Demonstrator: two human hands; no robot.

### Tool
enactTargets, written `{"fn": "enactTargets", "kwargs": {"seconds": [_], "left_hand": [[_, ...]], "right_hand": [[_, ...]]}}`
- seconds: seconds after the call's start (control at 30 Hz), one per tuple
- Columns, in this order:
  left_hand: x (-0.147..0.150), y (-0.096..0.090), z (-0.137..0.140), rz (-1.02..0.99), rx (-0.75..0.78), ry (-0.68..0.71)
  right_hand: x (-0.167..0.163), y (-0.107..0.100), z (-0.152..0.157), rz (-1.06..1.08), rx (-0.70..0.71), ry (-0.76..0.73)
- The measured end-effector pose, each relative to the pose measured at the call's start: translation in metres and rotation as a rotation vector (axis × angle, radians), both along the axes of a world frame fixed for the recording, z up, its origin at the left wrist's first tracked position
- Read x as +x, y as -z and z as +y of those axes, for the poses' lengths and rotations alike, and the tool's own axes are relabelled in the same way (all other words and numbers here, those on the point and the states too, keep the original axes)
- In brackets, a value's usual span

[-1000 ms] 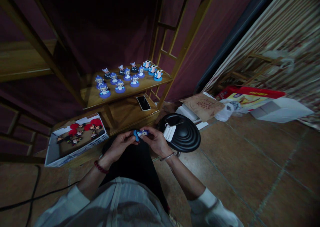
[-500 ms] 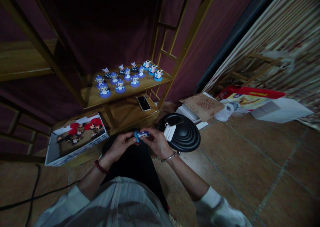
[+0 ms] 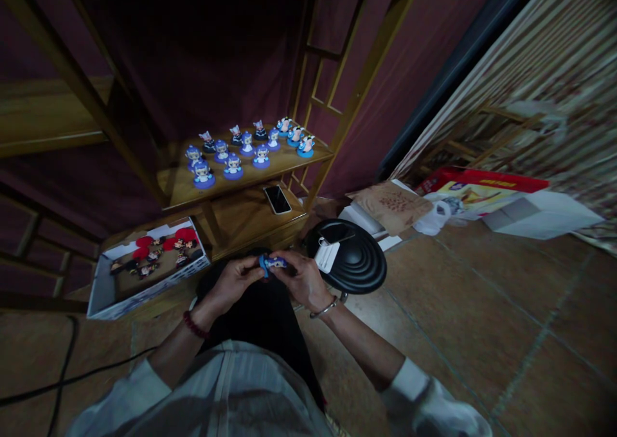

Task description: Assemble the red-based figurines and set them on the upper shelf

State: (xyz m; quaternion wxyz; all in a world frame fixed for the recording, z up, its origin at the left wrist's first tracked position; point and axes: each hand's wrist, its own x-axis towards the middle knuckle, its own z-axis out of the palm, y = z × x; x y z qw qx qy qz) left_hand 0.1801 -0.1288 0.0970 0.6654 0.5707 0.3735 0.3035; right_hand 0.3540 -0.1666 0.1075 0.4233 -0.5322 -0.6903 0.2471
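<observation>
Above my lap I hold a small figurine [image 3: 276, 263] with purple hair, lying sideways between both hands. My left hand [image 3: 234, 280] is closed on its blue base [image 3: 263, 265]. The fingers of my right hand [image 3: 303, 276] pinch the purple-haired head end. On the wooden shelf [image 3: 183, 193] in front stand several similar purple-haired figurines [image 3: 233, 166] on purple bases. Behind them are dark-based figurines [image 3: 236, 135], and at the right end blue-based ones [image 3: 305, 146]. Left of my hands, a white open box [image 3: 103, 295] holds several red and black figurines [image 3: 153, 254].
A phone [image 3: 277, 199] lies on the lower shelf. Right of my hands is a round black stool [image 3: 359, 257] with a white tag [image 3: 328, 256] and a dark flat object [image 3: 336, 233] on it. Cardboard [image 3: 393, 205] and a red-yellow box [image 3: 482, 189] lie on the tiled floor. Black cables [image 3: 72, 379] run at left.
Both hands stay almost in place, still on the figurine. My right-hand fingers have shifted slightly, and the figurine appears a little turned.
</observation>
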Motion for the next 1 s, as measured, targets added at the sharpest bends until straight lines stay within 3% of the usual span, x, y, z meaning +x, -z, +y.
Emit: {"fn": "enactTargets", "kwargs": {"seconds": [0.17,0.53,0.83,1.0], "left_hand": [[0.002,-0.001,0.0,0.013,0.052,-0.021],[0.002,-0.001,0.001,0.119,0.219,-0.027],[0.001,0.001,0.003,0.171,0.27,-0.054],[-0.001,0.004,0.004,0.157,0.252,-0.027]], "right_hand": [[-0.005,0.001,-0.001,0.03,-0.026,0.04],[-0.017,0.011,-0.003,0.241,-0.249,0.143],[-0.022,0.019,0.003,0.301,-0.283,0.224],[-0.021,0.012,0.002,0.259,-0.246,0.163]]}}
